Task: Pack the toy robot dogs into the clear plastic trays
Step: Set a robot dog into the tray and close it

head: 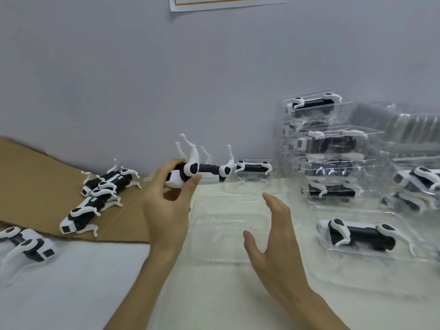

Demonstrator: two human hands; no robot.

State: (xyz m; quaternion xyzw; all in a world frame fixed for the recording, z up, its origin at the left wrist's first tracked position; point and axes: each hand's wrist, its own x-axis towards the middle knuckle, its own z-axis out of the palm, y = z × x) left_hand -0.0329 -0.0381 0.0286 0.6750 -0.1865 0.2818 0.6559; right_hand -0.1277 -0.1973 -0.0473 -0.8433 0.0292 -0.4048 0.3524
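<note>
On the white table (214, 294): gripping a toy dog (204, 170), legs up, in curled left hand (166, 206) fingers above the clear tray (226, 225), at its far-left corner; holding the right hand (276, 236), fingers released, over its right side.

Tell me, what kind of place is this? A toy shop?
Probably a toy packing bench, not a shop: loose toy robot dogs lie on cardboard, a stack of filled clear trays stands on the right, and the left hand holds one dog near an empty tray.
</note>
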